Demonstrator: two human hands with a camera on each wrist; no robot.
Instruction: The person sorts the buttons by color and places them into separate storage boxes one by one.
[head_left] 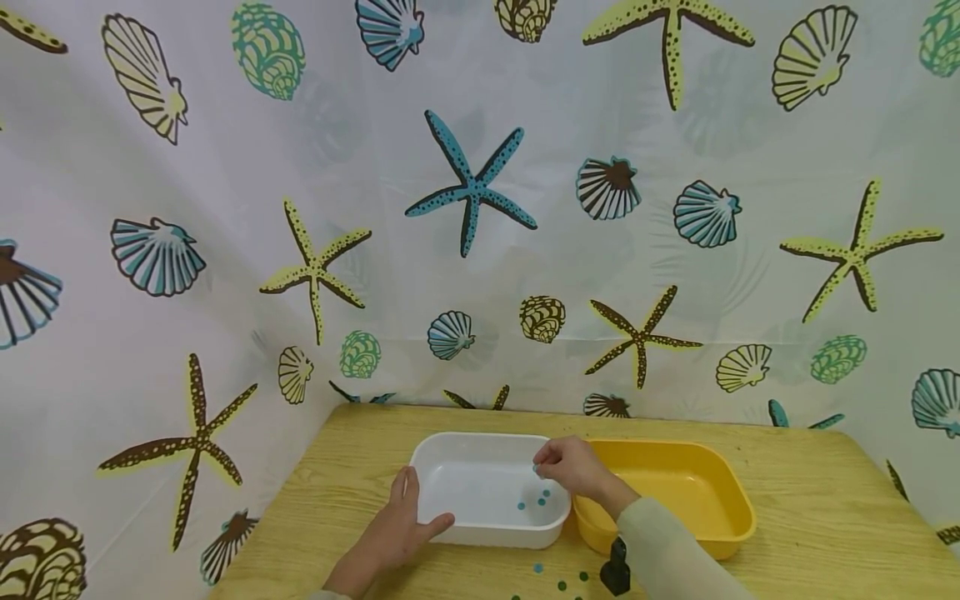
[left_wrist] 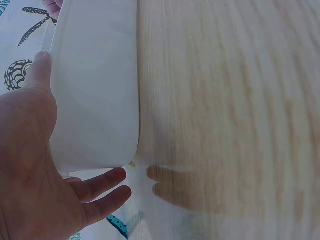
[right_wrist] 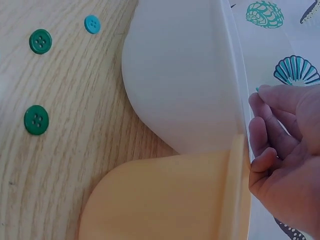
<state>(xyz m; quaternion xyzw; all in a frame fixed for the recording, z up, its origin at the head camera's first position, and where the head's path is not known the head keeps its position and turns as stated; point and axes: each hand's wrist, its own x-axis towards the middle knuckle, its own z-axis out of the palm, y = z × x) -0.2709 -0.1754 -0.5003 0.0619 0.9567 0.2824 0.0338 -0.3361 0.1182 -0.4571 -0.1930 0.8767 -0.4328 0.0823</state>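
Head view: right hand [head_left: 573,467] pinches a small bluish piece [head_left: 537,469] above the white tub [head_left: 472,483]

Thumb and forefinger meet on the piece, most of it hidden, over the tub's right end; the other fingers curl loosely. The left hand [head_left: 396,523] is spread at the tub's left end, fingers nearly straight, its thumb on the rim; whether it bears any weight I cannot tell. Three blue discs [head_left: 542,502] lie inside the tub, near its right end. Just to the right sits a yellow tub [head_left: 701,500], the right forearm crossing its near left corner. Nearer the person, green buttons [right_wrist: 36,120] and a blue button [right_wrist: 92,24] lie on the wooden table [head_left: 360,475]. Behind hangs white cloth [head_left: 390,275] printed with shells and starfish.
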